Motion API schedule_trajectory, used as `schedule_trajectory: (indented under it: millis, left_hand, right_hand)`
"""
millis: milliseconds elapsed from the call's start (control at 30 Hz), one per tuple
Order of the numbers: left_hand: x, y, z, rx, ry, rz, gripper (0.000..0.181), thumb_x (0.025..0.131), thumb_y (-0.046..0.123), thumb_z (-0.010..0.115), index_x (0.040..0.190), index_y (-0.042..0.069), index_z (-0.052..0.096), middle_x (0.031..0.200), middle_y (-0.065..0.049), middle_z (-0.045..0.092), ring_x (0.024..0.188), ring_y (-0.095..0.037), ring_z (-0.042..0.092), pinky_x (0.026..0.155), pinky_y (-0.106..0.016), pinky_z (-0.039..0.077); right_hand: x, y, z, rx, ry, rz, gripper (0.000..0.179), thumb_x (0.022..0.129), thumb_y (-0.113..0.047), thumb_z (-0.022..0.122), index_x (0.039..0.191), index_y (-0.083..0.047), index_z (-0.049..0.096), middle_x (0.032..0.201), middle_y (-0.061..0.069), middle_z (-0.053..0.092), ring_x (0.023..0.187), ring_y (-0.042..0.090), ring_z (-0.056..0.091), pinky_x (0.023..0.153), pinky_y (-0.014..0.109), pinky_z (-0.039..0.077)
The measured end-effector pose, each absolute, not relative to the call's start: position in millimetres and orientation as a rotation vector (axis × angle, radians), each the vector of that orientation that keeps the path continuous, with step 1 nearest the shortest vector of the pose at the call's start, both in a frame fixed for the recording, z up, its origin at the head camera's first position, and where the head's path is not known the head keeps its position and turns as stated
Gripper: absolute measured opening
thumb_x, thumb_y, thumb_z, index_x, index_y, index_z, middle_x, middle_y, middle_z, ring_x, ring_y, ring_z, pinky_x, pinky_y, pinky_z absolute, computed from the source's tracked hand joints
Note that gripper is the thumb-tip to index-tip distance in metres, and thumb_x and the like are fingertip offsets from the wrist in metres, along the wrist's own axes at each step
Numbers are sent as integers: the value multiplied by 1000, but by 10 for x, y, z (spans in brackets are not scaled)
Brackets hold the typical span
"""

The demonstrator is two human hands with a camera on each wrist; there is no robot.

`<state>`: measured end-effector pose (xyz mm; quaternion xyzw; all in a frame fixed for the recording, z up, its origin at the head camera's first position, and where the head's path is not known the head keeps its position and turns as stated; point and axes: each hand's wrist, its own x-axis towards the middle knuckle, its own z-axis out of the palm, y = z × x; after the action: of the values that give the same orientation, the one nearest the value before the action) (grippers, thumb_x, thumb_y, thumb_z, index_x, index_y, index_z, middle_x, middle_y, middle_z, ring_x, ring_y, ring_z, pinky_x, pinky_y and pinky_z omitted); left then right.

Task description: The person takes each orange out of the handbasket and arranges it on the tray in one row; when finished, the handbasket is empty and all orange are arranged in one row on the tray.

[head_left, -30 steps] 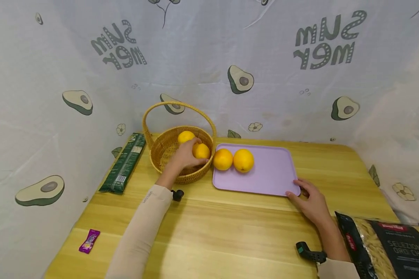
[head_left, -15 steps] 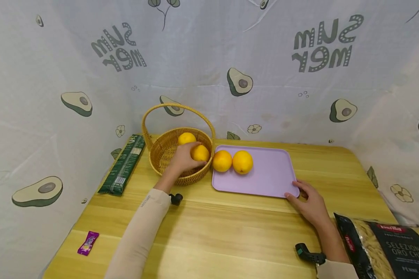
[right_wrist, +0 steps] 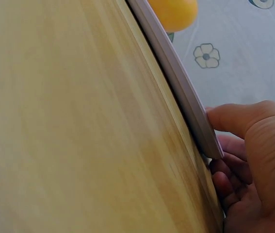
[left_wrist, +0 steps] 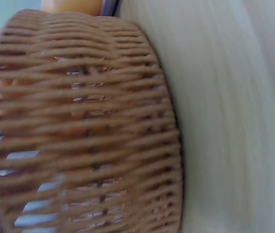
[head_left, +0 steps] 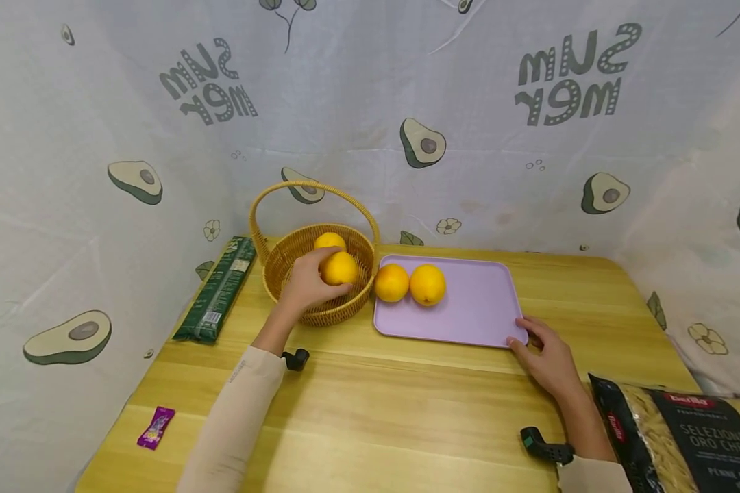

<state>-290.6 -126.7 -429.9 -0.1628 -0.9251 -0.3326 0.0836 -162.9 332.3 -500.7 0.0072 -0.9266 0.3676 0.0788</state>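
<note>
In the head view my left hand point(head_left: 310, 279) grips an orange point(head_left: 339, 268) between thumb and fingers, over the inside of the wicker basket point(head_left: 270, 274). Behind it a second orange point(head_left: 329, 240) lies in the basket. The basket's woven side point(left_wrist: 79, 131) fills most of the left wrist view and hides the fingers. Two more oranges, a left one point(head_left: 392, 283) and a right one point(head_left: 428, 285), sit side by side on the lilac tray point(head_left: 481, 301). My right hand point(head_left: 549, 356) pinches the tray's near right corner, thumb point(right_wrist: 229, 116) on the rim and fingers curled below it.
A green packet point(head_left: 218, 291) lies left of the basket. A small purple wrapped candy point(head_left: 156, 428) is near the table's left edge. At the right front lies a bag of penne pasta point(head_left: 684, 431). Printed cloth point(head_left: 345, 103) encloses the wooden table point(head_left: 419, 404).
My left hand has drawn the held orange leftward inside the basket, away from its right wall. The right hand stays at the tray corner, and the tray's oranges have not moved.
</note>
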Motion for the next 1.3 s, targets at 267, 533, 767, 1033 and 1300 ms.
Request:
schedule_trajectory:
  millis: [267,533,767,1033,1300]
  left_hand:
    - [-2751,-1412,-4190,-543,-2692,-1009,77,75,48,86,143,22,60,138,-4,65,109,-25,65,88,-43,58]
    - [-2630,-1414,-4121,-637,-2624,-1134,78,75,46,87,143,18,61,135,-4,65,103,-23,68,81,-37,63]
    - [-2526,-1258,-3995,-760,-2578,-1272,75,75,39,89,143,22,61,135,-2,65,100,-21,70,80,-35,63]
    - [-2496,-914,-3828,-931,-2510,-1286,76,74,42,89,142,22,61,137,2,65,107,-15,68,87,-33,60]
    - [-2582,-474,-3744,-1047,-2476,-1383,75,73,43,90,141,27,62,135,4,66,101,-14,68,80,-30,62]
  right_hand:
    - [-1645,3339,-5027,16,-2758,1085,55,99,-31,68,142,3,58,151,29,49,123,39,56,82,2,33]
    - [-1654,3349,-5045,20,-2742,1069,54,98,-30,70,140,2,60,149,27,52,115,19,55,82,3,36]
    - [-1655,3346,-5025,3,-2756,1103,56,99,-31,70,142,3,58,151,28,50,123,39,56,82,0,33]
    - [-1653,3349,-5007,-7,-2759,1126,57,99,-32,70,143,3,57,152,28,48,127,43,55,83,-2,31]
    - [-1647,3340,-5004,-9,-2762,1116,57,99,-32,69,142,3,57,152,29,48,126,41,55,83,-3,30]
